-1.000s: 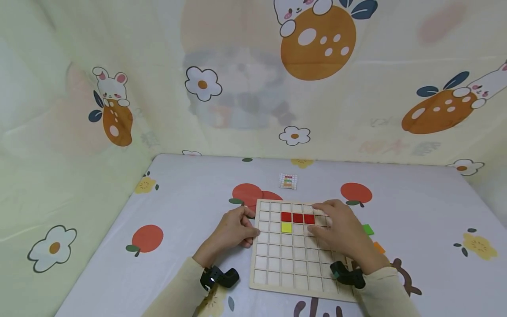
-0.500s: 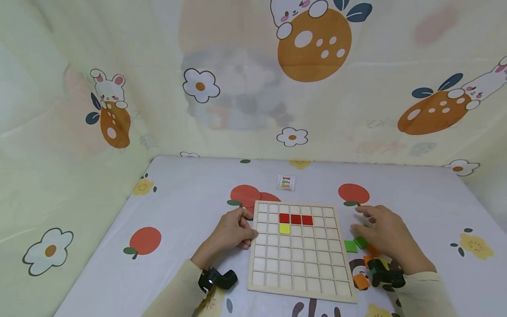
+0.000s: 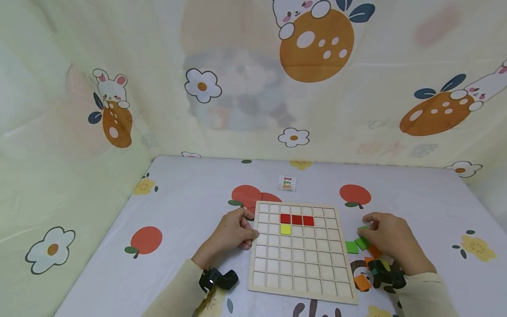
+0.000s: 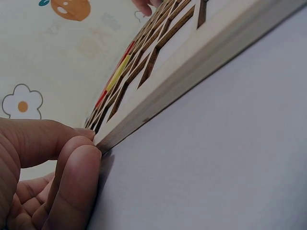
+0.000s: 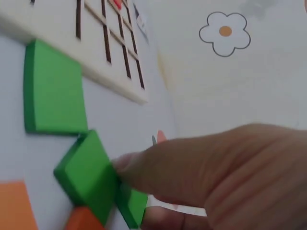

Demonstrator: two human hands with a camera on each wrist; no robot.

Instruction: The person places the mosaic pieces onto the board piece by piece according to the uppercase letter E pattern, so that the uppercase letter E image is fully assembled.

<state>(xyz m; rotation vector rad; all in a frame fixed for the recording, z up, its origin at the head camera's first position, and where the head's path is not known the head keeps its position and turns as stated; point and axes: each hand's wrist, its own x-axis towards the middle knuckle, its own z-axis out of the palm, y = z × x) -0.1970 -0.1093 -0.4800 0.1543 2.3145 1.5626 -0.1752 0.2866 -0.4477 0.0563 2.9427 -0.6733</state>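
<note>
A wooden grid board (image 3: 309,269) lies flat on the cloth. Three red tiles (image 3: 296,219) sit in a row in its upper cells, with a yellow tile (image 3: 285,229) just below the leftmost. My left hand (image 3: 229,232) holds the board's left edge, fingertips and thumb against the wood in the left wrist view. Off the board's right side, my right hand (image 3: 390,234) pinches a green tile (image 5: 133,207) between thumb and finger. The thumb also covers part of another green tile (image 5: 92,172) beside it. A third green tile (image 3: 351,247) lies near the board's edge.
Several orange tiles (image 3: 362,282) lie right of the board, partly hidden under my right hand and wrist camera. A small printed card (image 3: 287,182) with a coloured grid pattern rests beyond the board. Patterned curtains (image 3: 253,88) rise behind the table.
My right hand has left the board's upper right and moved right to the loose tiles, where its fingers have closed on a green one. The left hand stays at the board's edge.
</note>
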